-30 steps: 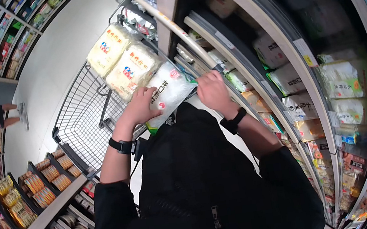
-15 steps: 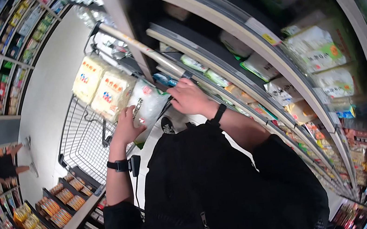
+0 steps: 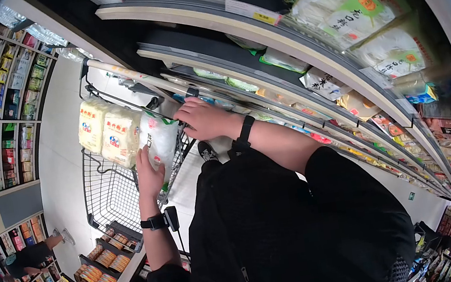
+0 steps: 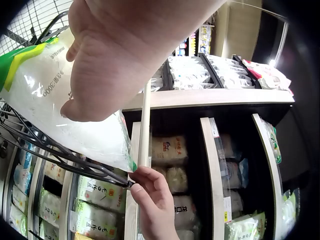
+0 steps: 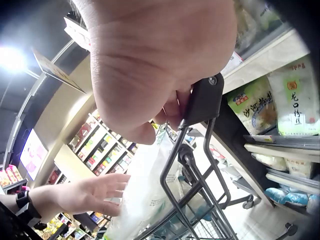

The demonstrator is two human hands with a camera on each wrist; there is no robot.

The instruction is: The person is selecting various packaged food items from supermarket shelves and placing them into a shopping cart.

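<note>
A clear bag of white vermicelli [image 3: 161,128] with green edging stands in the child-seat end of the shopping cart [image 3: 106,184]. My left hand [image 3: 151,177] rests on its near face, fingers fairly straight; in the left wrist view the thumb lies against the plastic. My right hand [image 3: 208,119] grips the cart's corner by the black handle end [image 5: 204,100], fingers curled. In the left wrist view those fingers are right at the bag's green corner [image 4: 132,165]. Two cream-coloured packs, a front one [image 3: 120,137] and a far one [image 3: 90,124], stand beside the vermicelli.
Shelves of bagged noodles [image 3: 358,18] run close along the right. A low rack of packets [image 3: 97,274] stands past the cart's left end. Across the pale aisle floor [image 3: 61,158], a person in dark clothes [image 3: 31,256] is by the far shelves.
The head view has swung to the right, so the cart sits further left. Both hands stay at the vermicelli bag and cart corner; the bag now looks more upright between them.
</note>
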